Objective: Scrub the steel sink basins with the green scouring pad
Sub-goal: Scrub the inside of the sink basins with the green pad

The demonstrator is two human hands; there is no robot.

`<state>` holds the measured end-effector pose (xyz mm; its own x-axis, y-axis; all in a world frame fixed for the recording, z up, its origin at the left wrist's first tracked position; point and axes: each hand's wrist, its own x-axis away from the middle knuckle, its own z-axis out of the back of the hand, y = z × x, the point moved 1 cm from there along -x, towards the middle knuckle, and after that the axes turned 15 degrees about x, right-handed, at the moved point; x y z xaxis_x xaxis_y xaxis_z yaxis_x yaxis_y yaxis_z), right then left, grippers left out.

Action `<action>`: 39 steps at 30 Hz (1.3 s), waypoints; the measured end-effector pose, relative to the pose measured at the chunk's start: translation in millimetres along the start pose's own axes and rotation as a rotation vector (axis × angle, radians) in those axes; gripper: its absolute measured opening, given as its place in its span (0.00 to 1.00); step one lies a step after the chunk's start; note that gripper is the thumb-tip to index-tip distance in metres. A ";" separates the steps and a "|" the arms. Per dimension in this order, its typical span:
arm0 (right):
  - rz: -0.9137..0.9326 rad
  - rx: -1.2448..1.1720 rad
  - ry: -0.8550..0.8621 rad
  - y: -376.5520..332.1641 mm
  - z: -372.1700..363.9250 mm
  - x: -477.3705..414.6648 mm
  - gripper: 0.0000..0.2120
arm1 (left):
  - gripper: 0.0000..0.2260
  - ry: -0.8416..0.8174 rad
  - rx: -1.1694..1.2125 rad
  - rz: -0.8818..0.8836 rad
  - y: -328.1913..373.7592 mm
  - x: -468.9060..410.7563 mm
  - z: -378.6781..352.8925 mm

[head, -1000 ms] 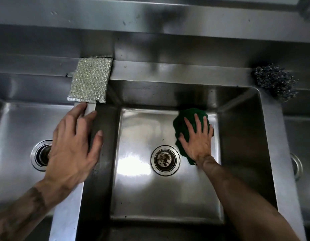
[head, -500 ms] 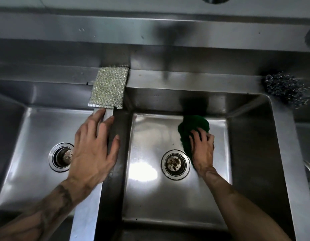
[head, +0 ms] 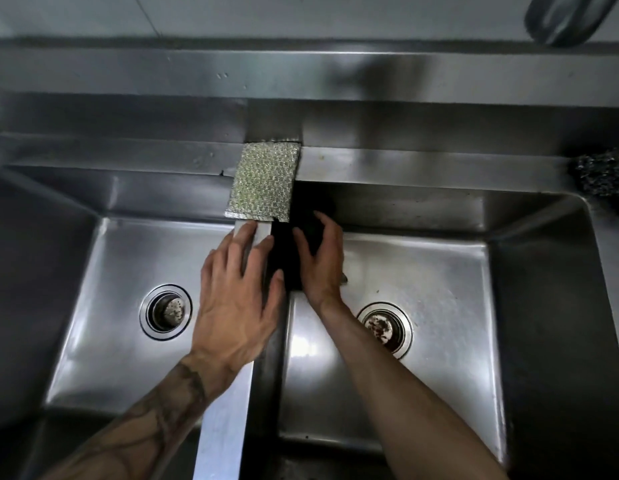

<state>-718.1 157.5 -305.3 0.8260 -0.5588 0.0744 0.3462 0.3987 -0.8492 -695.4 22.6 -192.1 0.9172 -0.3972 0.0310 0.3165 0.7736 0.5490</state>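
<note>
My right hand (head: 320, 263) presses the green scouring pad (head: 285, 258) against the left inner wall of the right steel basin (head: 439, 271), near its far left corner. The pad looks almost black in the shadow and is partly hidden under my fingers. My left hand (head: 237, 299) lies flat with fingers spread on the steel divider (head: 225, 427) between the right basin and the left basin (head: 114, 271).
A silver mesh sponge (head: 264, 181) lies on the far end of the divider, just beyond my fingertips. A steel wool ball (head: 604, 178) sits on the back ledge at the right. Each basin has a round drain (head: 384, 329). A faucet spout (head: 568, 19) shows at top right.
My right hand has slid the green pad from the basin floor right of the drain to the left wall at the far corner. The view has shifted left. My left hand stays on the divider.
</note>
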 end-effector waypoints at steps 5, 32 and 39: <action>0.072 0.002 -0.151 -4.4 -9.7 14.0 0.22 | 0.22 0.003 0.025 -0.007 -3.5 -0.6 -1.4; -0.047 -0.120 -0.525 5.2 21.7 142.1 0.21 | 0.21 0.000 0.063 -0.012 0.2 -0.7 1.9; -0.076 -0.119 -0.415 -16.0 21.1 143.9 0.21 | 0.21 -0.002 0.047 -0.012 1.6 0.5 3.7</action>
<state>-595.4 86.1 -270.0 0.9173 -0.2339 0.3222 0.3793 0.2677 -0.8857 -695.3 21.8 -188.1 0.9129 -0.4073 0.0252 0.3160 0.7446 0.5880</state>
